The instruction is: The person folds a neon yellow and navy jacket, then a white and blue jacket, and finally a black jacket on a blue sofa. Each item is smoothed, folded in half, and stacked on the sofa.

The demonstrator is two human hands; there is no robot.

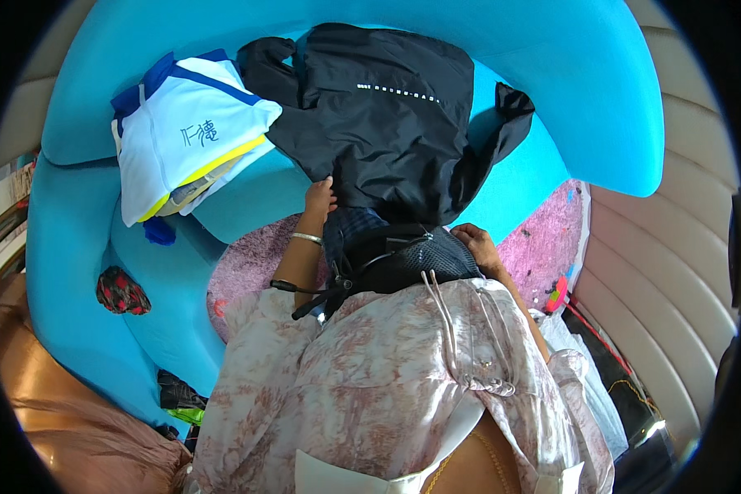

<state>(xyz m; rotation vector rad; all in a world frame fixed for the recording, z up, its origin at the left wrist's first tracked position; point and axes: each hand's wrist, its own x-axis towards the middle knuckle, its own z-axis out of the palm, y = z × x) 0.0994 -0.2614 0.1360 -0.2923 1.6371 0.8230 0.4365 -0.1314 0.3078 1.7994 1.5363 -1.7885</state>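
A black jacket (401,136) with a line of light print lies spread on a blue upholstered sofa, its sleeves bent out to both sides. My left hand (321,199), with a silver bangle at the wrist, pinches the jacket's near left edge. My right hand (478,248) is by the jacket's near right edge with its fingers curled; the black bag (401,256) at my waist partly hides it, so its grip is unclear. Left of the jacket, touching its sleeve, sits a stack of folded clothes, topped by a white garment (191,129) with blue trim and writing.
The curved blue sofa (611,111) wraps around the far and left sides. A black-and-red patterned cloth item (123,290) rests on its left seat. Pink carpet (549,241) shows below. White plastic (580,358) lies at right, beside a padded beige wall (667,247).
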